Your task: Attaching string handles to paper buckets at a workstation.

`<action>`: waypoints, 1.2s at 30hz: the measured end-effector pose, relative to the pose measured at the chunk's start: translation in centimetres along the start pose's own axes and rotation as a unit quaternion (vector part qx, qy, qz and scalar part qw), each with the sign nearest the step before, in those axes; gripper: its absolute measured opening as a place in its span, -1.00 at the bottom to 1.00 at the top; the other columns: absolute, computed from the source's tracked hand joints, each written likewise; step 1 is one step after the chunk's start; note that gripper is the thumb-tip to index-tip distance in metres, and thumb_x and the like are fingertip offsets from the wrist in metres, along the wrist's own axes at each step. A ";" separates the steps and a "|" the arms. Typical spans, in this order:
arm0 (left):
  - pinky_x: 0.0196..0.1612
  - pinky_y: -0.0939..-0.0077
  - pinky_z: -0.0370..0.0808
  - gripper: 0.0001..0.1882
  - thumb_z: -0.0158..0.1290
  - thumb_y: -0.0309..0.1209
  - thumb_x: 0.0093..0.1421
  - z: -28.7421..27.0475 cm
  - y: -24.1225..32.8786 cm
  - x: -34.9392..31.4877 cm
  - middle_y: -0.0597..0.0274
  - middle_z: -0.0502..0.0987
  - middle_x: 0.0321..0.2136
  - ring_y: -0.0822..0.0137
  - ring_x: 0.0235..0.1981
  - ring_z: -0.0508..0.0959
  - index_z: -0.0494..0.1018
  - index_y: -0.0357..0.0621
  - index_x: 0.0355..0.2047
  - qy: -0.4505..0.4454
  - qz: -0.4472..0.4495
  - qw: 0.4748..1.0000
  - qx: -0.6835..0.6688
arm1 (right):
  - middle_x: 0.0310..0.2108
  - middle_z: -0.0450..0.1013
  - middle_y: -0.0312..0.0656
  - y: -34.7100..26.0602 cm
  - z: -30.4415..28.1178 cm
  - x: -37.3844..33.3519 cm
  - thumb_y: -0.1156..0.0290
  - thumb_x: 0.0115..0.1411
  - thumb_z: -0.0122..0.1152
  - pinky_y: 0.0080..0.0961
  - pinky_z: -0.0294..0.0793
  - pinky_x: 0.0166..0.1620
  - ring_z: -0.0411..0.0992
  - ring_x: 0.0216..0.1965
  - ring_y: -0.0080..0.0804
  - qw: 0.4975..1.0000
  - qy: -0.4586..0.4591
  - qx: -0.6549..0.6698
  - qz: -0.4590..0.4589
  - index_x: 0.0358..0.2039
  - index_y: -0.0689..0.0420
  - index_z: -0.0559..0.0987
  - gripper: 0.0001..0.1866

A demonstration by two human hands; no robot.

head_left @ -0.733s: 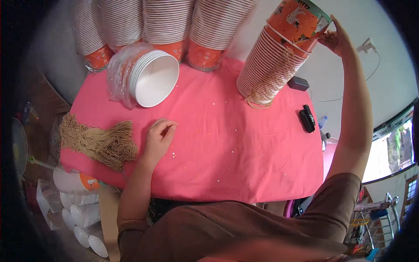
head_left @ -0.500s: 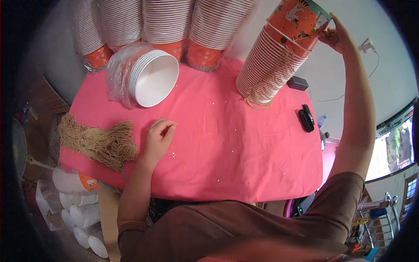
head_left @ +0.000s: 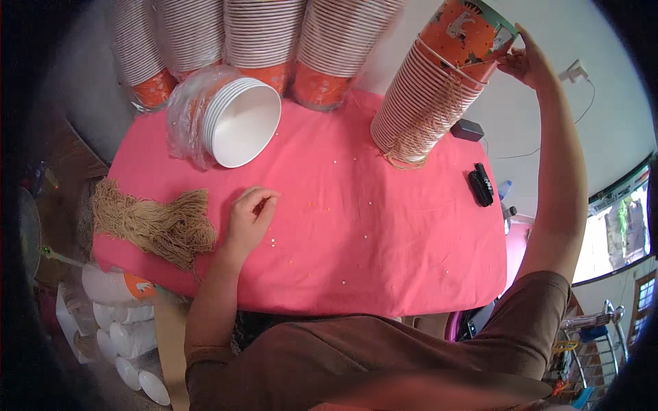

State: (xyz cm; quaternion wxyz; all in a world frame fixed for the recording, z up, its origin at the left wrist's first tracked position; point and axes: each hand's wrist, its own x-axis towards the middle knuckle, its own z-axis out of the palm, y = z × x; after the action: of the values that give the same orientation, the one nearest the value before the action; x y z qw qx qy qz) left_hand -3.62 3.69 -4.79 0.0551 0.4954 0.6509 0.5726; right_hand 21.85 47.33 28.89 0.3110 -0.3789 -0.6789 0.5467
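At the top right rises a tall stack of nested, upside-down paper buckets [head_left: 425, 96], with thin brown cords trailing down its side. My right hand [head_left: 526, 65] reaches up to the topmost orange patterned paper bucket [head_left: 466, 33] and grips its upper edge; some of the fingers are hidden. On the pink cloth my left hand [head_left: 252, 212] rests with curled fingers, and nothing shows in it. Left of that hand lies a bundle of brown cords [head_left: 157, 222]. Beyond it, a short nested set of white-lined paper buckets [head_left: 243, 127] lies on its side, partly in clear plastic.
Several wrapped bucket stacks [head_left: 264, 41] stand along the far edge of the pink-covered table [head_left: 322, 240]. Black markers [head_left: 482, 185] and a small dark box [head_left: 467, 130] lie at the right. More wrapped bucket stacks [head_left: 133, 335] lie low at the left. Tiny white beads dot the cloth.
My right hand has shifted very slightly at the topmost bucket, and its fingers have changed position a little. The left hand stays where it was.
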 end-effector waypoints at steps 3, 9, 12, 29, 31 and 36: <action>-0.39 0.56 0.43 -0.92 0.05 -0.59 0.15 0.0 -0.4 0.0 0.18 0.51 -0.45 0.41 -0.46 0.49 0.50 -0.30 -0.33 -0.001 0.010 1.000 -0.001 | -0.55 0.50 -0.01 0.2 0.0 0.0 -0.30 -0.02 0.25 -0.41 0.68 -0.36 0.55 -0.54 -0.21 1.000 0.008 -0.009 -0.015 -0.45 0.31 0.40 -0.24; -0.41 0.56 0.42 -0.93 0.06 -0.58 0.16 0.0 0.1 0.0 0.18 0.51 -0.45 0.41 -0.46 0.50 0.50 -0.30 -0.33 -0.009 -0.011 1.000 -0.002 | -0.54 0.50 0.03 0.6 -0.1 0.2 -0.29 -0.03 0.26 -0.39 0.68 -0.35 0.56 -0.51 -0.21 1.000 0.017 0.003 -0.006 -0.44 0.34 0.42 -0.23; -0.41 0.55 0.42 -0.93 0.06 -0.58 0.16 0.0 -0.2 0.0 0.17 0.51 -0.46 0.41 -0.46 0.50 0.49 -0.30 -0.34 -0.011 0.002 1.000 0.008 | -0.52 0.50 0.02 0.8 -0.5 0.5 -0.30 -0.04 0.27 -0.37 0.68 -0.32 0.56 -0.50 -0.21 1.000 -0.017 0.001 0.018 -0.44 0.33 0.43 -0.23; -0.36 0.55 0.43 -0.92 0.06 -0.57 0.16 -0.1 -0.9 -0.2 0.19 0.51 -0.45 0.40 -0.45 0.50 0.50 -0.30 -0.33 0.009 -0.006 1.000 0.004 | -0.59 0.47 -0.12 1.7 1.4 -0.9 -0.45 -0.05 0.13 -0.26 0.64 -0.24 0.53 -0.48 -0.28 0.999 0.014 0.002 0.043 -0.58 0.15 0.44 -0.24; -0.36 0.56 0.43 -0.92 0.06 -0.56 0.16 -0.1 -0.6 -0.1 0.18 0.52 -0.44 0.40 -0.44 0.50 0.51 -0.30 -0.33 0.008 -0.004 1.000 0.009 | -0.59 0.47 -0.13 2.5 0.5 -0.4 -0.42 0.01 0.08 -0.21 0.62 -0.22 0.52 -0.49 -0.28 0.997 -0.018 0.062 0.040 -0.63 0.12 0.44 -0.28; -0.36 0.57 0.43 -0.92 0.06 -0.56 0.16 0.1 -0.9 0.0 0.18 0.52 -0.44 0.40 -0.43 0.50 0.51 -0.30 -0.33 0.012 -0.010 1.000 0.013 | -0.52 0.47 -0.12 10.3 -2.8 1.5 -0.01 0.25 0.08 -0.21 0.60 -0.22 0.49 -0.49 -0.26 0.978 -0.079 0.193 0.025 -0.47 0.15 0.46 -0.56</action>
State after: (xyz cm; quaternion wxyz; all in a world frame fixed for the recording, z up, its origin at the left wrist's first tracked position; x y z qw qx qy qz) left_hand -4.06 3.91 -5.49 0.0460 0.4827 0.6637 0.5696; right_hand 25.19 51.22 19.46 0.3099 -0.2843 -0.5729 0.7035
